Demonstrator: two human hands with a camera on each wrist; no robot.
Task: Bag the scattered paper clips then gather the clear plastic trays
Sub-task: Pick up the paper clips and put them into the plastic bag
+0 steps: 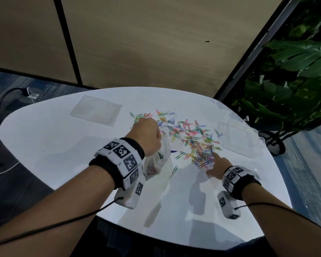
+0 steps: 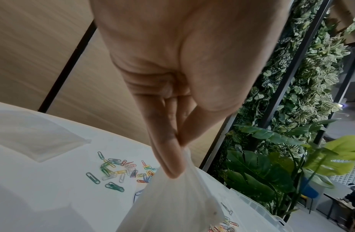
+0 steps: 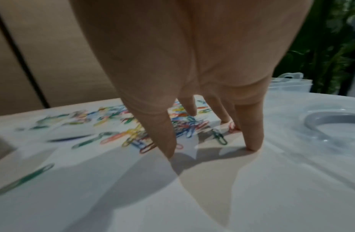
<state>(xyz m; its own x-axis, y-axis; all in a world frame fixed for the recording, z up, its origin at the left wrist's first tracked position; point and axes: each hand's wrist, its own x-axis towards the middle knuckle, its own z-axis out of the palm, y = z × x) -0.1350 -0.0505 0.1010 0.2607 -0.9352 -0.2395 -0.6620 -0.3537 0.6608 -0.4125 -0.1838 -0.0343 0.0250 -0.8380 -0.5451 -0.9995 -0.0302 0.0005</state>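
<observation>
Several coloured paper clips [image 1: 191,138] lie scattered across the middle of the white table [image 1: 63,145]. My left hand [image 1: 146,136] pinches the top of a clear plastic bag [image 1: 157,160], which hangs down with some clips inside. In the left wrist view the fingers [image 2: 168,157] pinch the bag [image 2: 172,204]. My right hand [image 1: 217,164] has its fingers spread straight down, tips touching the table at the near edge of the clip pile [image 3: 184,125]. A clear plastic tray [image 1: 95,110] lies at the back left, another clear tray [image 1: 237,136] at the right.
The round table's edge runs close on the right, with large green plants [image 1: 295,80] beyond it. A wooden partition wall [image 1: 137,43] stands behind the table. A clear box [image 3: 289,83] shows at the far right edge, and a round moulded tray [image 3: 331,125] lies right of my right hand.
</observation>
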